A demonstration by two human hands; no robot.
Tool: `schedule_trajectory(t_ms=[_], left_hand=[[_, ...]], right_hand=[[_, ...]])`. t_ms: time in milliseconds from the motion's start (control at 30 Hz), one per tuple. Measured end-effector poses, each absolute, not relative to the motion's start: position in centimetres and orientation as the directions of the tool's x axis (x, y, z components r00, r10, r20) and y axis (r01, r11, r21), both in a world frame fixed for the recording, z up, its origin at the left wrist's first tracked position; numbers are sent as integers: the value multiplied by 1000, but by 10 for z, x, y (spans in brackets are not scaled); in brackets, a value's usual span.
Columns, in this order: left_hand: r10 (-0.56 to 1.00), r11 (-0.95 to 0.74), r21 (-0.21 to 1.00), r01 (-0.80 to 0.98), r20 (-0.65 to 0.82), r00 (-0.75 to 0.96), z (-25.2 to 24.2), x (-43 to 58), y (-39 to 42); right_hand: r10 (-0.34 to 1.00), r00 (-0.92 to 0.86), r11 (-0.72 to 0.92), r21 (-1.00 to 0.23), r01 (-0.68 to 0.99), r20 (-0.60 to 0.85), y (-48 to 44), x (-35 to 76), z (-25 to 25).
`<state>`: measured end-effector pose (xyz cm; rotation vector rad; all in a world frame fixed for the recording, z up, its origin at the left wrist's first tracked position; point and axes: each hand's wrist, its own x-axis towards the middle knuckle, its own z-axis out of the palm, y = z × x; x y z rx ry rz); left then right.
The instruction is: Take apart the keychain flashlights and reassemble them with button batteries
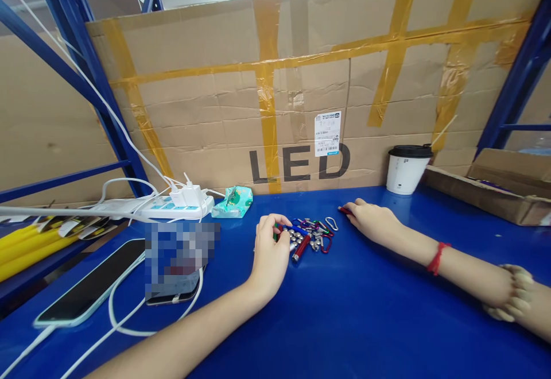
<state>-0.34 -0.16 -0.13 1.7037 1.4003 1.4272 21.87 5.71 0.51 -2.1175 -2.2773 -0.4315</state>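
A small pile lies mid-table: round silver metal pieces (297,235), several coloured carabiners (328,245), a red flashlight-like metal tube (302,249) and a blue tube (298,229). My left hand (270,255) rests against the pile's left side. Its fingers are curved, with the thumb and index finger apart; the index fingertip is by the end of the blue tube. A silver carabiner (331,223) lies at the pile's right edge. Farther right, my right hand (374,221) is closed on a small red tube (345,210), mostly covered by the fingers.
Two phones, one a black-screened phone (92,281), lie left among white cables. Behind them are a power strip (189,204) and a green packet (235,202). A lidded paper cup (407,171) and an open cardboard box (495,195) stand right. Taped cardboard (215,120) forms the back.
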Motion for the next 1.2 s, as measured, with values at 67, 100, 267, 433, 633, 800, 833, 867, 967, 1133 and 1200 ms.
schedule_trajectory(t_ms=[67, 100, 267, 433, 633, 800, 833, 867, 967, 1133, 1200], left_hand=[[911, -347, 857, 380, 405, -83, -1, -3, -2], [907, -353, 854, 381, 412, -83, -1, -3, -3], [898, -374, 845, 382, 433, -77, -2, -3, -3], [892, -387, 840, 381, 446, -76, -2, -3, -3], [906, -367, 850, 377, 419, -62, 0, -3, -4], [897, -384, 843, 378, 438, -65, 0, -3, -4], [894, -388, 840, 380, 443, -67, 0, -3, -4], [892, -390, 838, 382, 447, -69, 0, -3, -4], [889, -395, 833, 388, 453, -66, 0, -3, -5], [883, -409, 827, 384, 466, -63, -1, -3, -4], [880, -415, 825, 385, 471, -62, -1, -3, -4]], right_hand=[[979, -91, 55, 193, 980, 181, 56, 217, 5], [979, -90, 55, 190, 980, 181, 55, 217, 6], [978, -88, 53, 184, 981, 189, 54, 214, 5], [976, -98, 64, 178, 982, 192, 56, 215, 3], [975, -90, 52, 187, 981, 201, 58, 217, -1], [974, -103, 67, 173, 983, 204, 57, 216, 0], [973, -109, 75, 167, 983, 204, 56, 216, 1], [972, -117, 84, 161, 983, 205, 56, 215, 2], [967, -135, 104, 147, 984, 218, 54, 214, 3], [951, -167, 136, 132, 982, 258, 54, 213, 1], [945, -180, 150, 127, 981, 273, 55, 213, -1]])
